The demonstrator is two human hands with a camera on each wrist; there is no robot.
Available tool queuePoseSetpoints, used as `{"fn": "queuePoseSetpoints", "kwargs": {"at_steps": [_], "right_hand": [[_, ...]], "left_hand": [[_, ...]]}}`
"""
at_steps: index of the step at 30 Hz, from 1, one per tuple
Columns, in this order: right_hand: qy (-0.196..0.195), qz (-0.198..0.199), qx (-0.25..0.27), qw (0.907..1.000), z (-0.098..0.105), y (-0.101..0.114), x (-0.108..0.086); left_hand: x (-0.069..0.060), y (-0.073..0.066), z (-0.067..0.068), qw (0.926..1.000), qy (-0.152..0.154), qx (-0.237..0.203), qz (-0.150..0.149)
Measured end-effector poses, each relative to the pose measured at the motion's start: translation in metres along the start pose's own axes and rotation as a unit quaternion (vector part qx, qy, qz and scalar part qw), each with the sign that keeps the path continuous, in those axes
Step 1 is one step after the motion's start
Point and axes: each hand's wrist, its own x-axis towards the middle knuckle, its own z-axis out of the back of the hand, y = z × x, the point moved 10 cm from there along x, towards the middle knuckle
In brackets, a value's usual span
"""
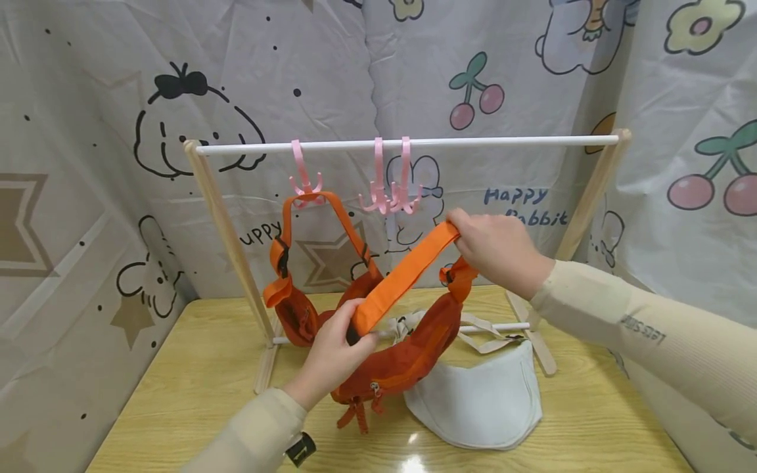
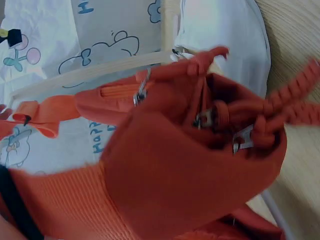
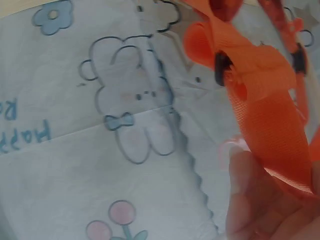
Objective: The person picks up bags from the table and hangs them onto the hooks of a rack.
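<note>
One orange strap (image 1: 408, 276) runs between the left hand (image 1: 334, 349), pinching it at the near left, and the right hand (image 1: 498, 248), gripping it at the far right. Its orange bag (image 1: 422, 351) hangs below, nearer than the rack (image 1: 503, 141). A second orange bag (image 1: 298, 315) hangs from the left pink hook (image 1: 301, 164); a white bag (image 1: 473, 401) lies on the table (image 1: 189, 394).

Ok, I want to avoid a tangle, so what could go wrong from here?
The orange strap might catch on both right-hand pink hooks, since their prongs crowd together. The held orange bag looks close to the hanging orange bag, so the two could snag. If the left hand and right hand lost their grip, the held orange bag might drop onto or near the white bag.
</note>
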Motion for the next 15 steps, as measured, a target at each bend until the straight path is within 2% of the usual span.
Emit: {"fn": "queuePoseSetpoints", "kwargs": {"at_steps": [3, 8, 11, 15], "right_hand": [[-0.014, 0.043, -0.04, 0.9982, -0.003, 0.001, -0.006], [-0.065, 0.115, -0.118, 0.9841, -0.006, 0.003, -0.014], [-0.075, 0.122, -0.139, 0.98, -0.009, -0.002, -0.015], [-0.062, 0.113, -0.146, 0.9809, -0.013, -0.011, -0.011]], "left_hand": [[0.0, -0.007, 0.01, 0.9995, -0.014, 0.025, -0.01], [0.004, -0.02, 0.02, 0.9958, -0.018, 0.085, -0.026], [0.007, -0.028, 0.023, 0.9933, -0.013, 0.112, -0.027], [0.012, -0.032, 0.021, 0.9944, 0.005, 0.105, -0.007]]}}
